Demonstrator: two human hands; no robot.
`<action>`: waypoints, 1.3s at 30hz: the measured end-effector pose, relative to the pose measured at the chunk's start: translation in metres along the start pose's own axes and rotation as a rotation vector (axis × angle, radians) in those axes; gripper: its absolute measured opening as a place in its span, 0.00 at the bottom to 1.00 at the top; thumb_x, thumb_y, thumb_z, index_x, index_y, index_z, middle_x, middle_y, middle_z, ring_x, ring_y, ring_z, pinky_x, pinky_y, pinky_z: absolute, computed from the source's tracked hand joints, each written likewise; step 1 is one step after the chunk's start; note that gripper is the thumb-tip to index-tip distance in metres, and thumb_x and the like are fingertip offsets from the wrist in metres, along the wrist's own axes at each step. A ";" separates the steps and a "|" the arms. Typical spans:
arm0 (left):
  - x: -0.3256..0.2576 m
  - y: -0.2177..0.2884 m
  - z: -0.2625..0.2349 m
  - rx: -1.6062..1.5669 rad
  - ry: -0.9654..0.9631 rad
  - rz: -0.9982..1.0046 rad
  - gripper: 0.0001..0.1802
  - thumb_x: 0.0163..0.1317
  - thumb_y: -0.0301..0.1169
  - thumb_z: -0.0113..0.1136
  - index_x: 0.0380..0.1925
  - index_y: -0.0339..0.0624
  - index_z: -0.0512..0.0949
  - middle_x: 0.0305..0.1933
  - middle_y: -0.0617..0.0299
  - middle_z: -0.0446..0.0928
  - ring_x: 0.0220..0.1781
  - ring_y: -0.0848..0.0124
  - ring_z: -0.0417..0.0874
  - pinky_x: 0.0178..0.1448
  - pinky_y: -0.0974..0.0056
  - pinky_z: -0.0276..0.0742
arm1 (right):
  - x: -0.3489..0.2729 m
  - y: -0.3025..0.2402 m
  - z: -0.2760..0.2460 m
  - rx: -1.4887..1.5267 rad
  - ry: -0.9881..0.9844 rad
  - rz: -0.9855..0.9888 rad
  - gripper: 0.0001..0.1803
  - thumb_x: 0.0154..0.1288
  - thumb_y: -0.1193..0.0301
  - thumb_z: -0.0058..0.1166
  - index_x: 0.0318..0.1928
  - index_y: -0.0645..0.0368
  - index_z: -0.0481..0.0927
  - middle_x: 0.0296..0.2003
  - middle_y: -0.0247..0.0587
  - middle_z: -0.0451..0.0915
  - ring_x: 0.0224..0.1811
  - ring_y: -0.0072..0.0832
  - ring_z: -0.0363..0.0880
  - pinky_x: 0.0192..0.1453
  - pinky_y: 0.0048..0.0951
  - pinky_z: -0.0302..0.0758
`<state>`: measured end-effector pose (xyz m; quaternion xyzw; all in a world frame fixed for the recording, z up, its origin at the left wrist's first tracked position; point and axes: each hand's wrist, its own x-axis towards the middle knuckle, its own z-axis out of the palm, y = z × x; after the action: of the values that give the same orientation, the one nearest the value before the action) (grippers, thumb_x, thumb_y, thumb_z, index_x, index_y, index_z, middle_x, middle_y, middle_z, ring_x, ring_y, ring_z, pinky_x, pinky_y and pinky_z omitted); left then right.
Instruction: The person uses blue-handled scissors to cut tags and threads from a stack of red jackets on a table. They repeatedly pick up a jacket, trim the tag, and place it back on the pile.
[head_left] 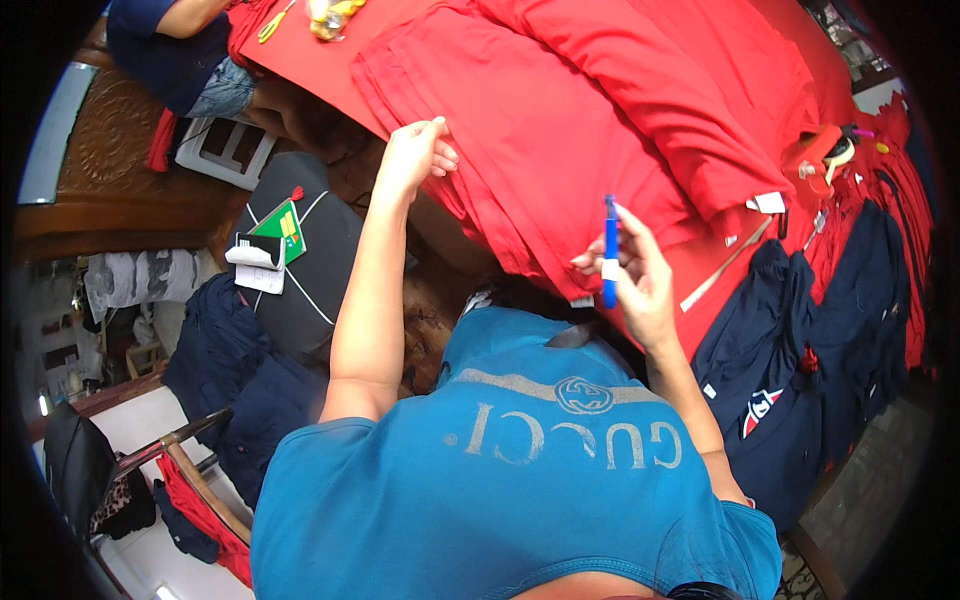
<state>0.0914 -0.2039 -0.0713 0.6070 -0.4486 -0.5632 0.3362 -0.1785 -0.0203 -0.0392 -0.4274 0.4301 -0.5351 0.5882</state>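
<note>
Right now I judge the marking step is in hand: my right hand (640,275) pinches a blue pen (610,250) upright, just above the near edge of the stacked red cloth (560,130), while my left hand (412,155), fingers curled together, rests on the stack's left edge. Next, I'd say, the pen tip must come down onto the cloth beside that left hand, with the stack held flat.

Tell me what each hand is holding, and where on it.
The right hand pinches a blue pen around its lower half, upright. The left hand holds nothing; its fingers rest on the edge of the stacked red fabric.
</note>
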 end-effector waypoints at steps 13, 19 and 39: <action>0.095 0.017 -0.047 0.477 0.329 0.172 0.22 0.59 0.43 0.63 0.43 0.34 0.78 0.34 0.48 0.82 0.39 0.59 0.85 0.44 0.57 0.80 | 0.094 0.073 0.043 -0.501 0.101 -0.204 0.24 0.63 0.75 0.54 0.60 0.66 0.71 0.48 0.54 0.80 0.45 0.39 0.83 0.50 0.34 0.78; 0.124 0.026 -0.052 0.738 0.440 0.226 0.24 0.54 0.50 0.67 0.33 0.39 0.77 0.33 0.47 0.82 0.41 0.52 0.84 0.44 0.51 0.77 | 0.092 0.071 0.051 -0.420 0.110 -0.163 0.26 0.61 0.82 0.51 0.62 0.67 0.69 0.49 0.53 0.78 0.40 0.32 0.84 0.47 0.29 0.79; 0.092 0.055 -0.047 -0.898 -0.170 0.092 0.06 0.62 0.25 0.60 0.36 0.50 0.75 0.38 0.69 0.79 0.40 0.74 0.80 0.47 0.65 0.74 | 0.182 -0.007 0.047 0.256 -0.225 0.168 0.26 0.71 0.68 0.48 0.64 0.70 0.61 0.39 0.52 0.78 0.32 0.33 0.83 0.32 0.29 0.83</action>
<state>0.1249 -0.3138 -0.0502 0.3320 -0.2126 -0.7343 0.5527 -0.1243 -0.2004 -0.0289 -0.3691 0.3241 -0.4832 0.7247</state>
